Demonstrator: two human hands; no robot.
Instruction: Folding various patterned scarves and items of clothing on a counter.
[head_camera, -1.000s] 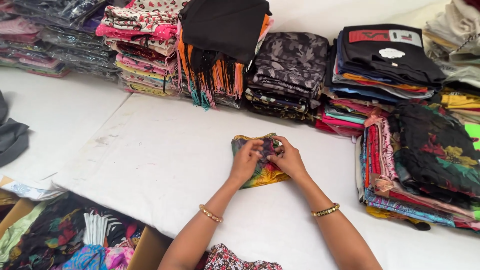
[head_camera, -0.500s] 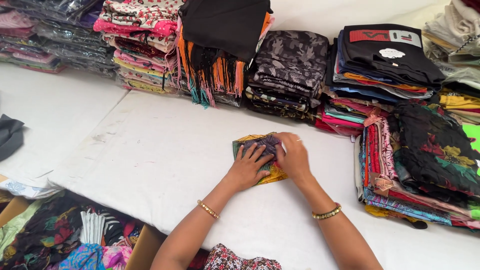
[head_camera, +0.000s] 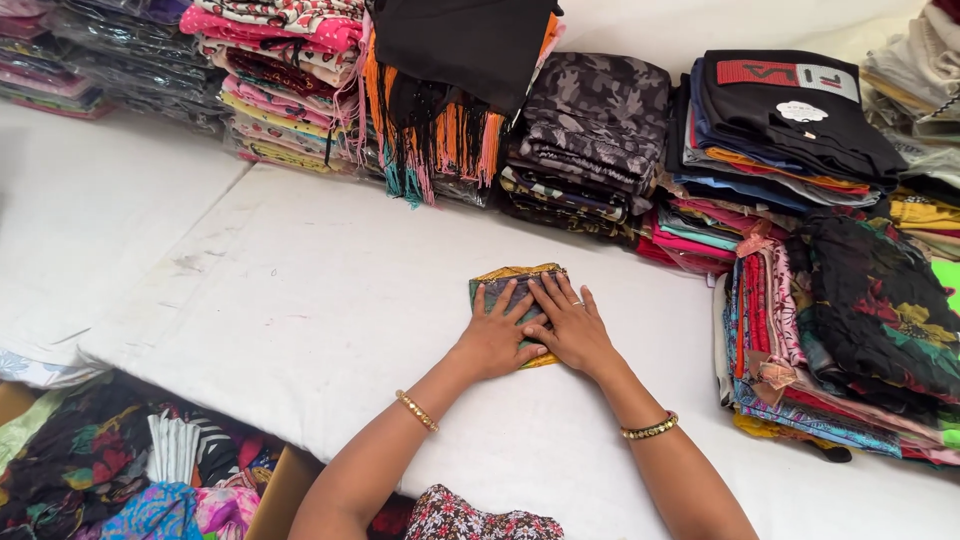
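Landmark: the folded cloth (head_camera: 515, 290), a small multicoloured square with a yellow edge, lying flat on the white table (head_camera: 300, 300); it sits in front of the stack of grey patterned fabric (head_camera: 595, 120) and well to the left of the tall pile of dark floral cloth (head_camera: 860, 320).

Your left hand (head_camera: 495, 335) lies palm down on the near left part of the cloth; your right hand (head_camera: 570, 325) lies palm down on its near right part; the two hands are side by side, touching or almost touching, fingers spread flat and pointing away from you; neither hand grips anything, both only press.

Step in hand, as judged: flattening the fold. Keep the palms level and press evenly; let the fingers run outward toward the edges so that no air or crease stays under the layers; do not drag the cloth across the table, or the layers may slip out of line.

Orientation: the cloth is close to square, so its long axis is hard to tell; it looks slightly longer from near to far; its far edge runs roughly parallel to the row of stacks behind it, tilted a little.

Gold bangles (head_camera: 650, 428) show on both wrists.
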